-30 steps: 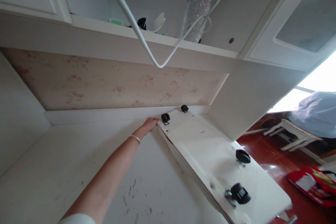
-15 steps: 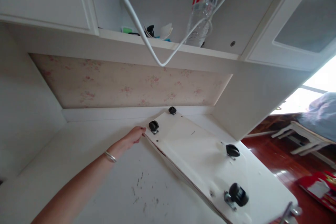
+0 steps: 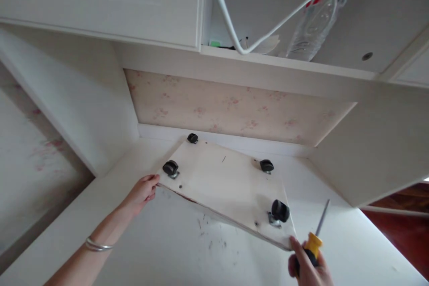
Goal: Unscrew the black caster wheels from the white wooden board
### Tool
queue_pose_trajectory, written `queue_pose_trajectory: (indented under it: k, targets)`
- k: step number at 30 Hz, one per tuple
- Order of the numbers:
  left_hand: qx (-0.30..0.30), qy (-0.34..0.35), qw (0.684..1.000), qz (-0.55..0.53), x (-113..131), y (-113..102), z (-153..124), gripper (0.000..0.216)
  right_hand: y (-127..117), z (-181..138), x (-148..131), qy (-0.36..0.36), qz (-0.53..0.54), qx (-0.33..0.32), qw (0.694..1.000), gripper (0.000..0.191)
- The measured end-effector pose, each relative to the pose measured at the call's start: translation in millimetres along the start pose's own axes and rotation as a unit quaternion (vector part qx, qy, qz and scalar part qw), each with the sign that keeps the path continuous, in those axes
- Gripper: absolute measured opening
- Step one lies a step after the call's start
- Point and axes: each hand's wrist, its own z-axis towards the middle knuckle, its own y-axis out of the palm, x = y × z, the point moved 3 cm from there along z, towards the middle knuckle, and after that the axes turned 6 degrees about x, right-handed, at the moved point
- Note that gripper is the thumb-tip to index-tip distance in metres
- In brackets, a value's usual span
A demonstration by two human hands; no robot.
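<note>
A white board (image 3: 217, 178) with black caster wheels on its upper face lies at an angle on the white desk. My left hand (image 3: 142, 192) is closed on its near left corner, beside one caster (image 3: 170, 167). A yellow and black screwdriver (image 3: 313, 245) is held in my right hand (image 3: 310, 266), its metal shaft pointing up and away. The thumb of that hand presses on the board's near right corner, close to another caster (image 3: 280, 211). Two more casters, the far left one (image 3: 192, 138) and the far right one (image 3: 267, 166), sit along the back edge.
A white desk surface (image 3: 140, 250) with dark scuff marks (image 3: 214, 237) surrounds the board. Overhead, a shelf edge (image 3: 284, 63) carries a clear plastic bottle (image 3: 311, 31), and a white cable (image 3: 234, 31) hangs in front. A side panel (image 3: 378, 143) stands at the right.
The board has turned, its right end swinging away from me and its left end moving left with my left hand. My right hand with the screwdriver has come into view. The camera has swung left.
</note>
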Motion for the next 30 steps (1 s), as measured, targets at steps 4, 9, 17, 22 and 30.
queue_pose_trajectory:
  k: [4, 9, 17, 22, 30]
  targets:
    - [0.072, 0.001, 0.996, -0.055, -12, -28, -27, 0.045, 41, 17, -23, -0.026, 0.021, -0.064, 0.997, 0.043]
    - [0.106, -0.004, 0.994, -0.034, -27, -39, -54, 0.046, 74, 32, -48, -0.037, 0.049, -0.096, 0.993, 0.045]
    - [0.082, 0.047, 0.996, 0.000, -15, -32, -63, 0.042, 52, 20, -70, -0.084, 0.089, -0.049, 0.991, 0.047]
    - [0.095, 0.067, 0.993, 0.031, -20, -35, -59, 0.042, 51, -7, -102, -0.127, -0.005, -0.115, 0.985, 0.070]
    - [0.133, 0.074, 0.988, -0.016, -34, -27, -58, 0.039, 127, -61, -168, -0.246, -0.091, -0.218, 0.940, 0.050]
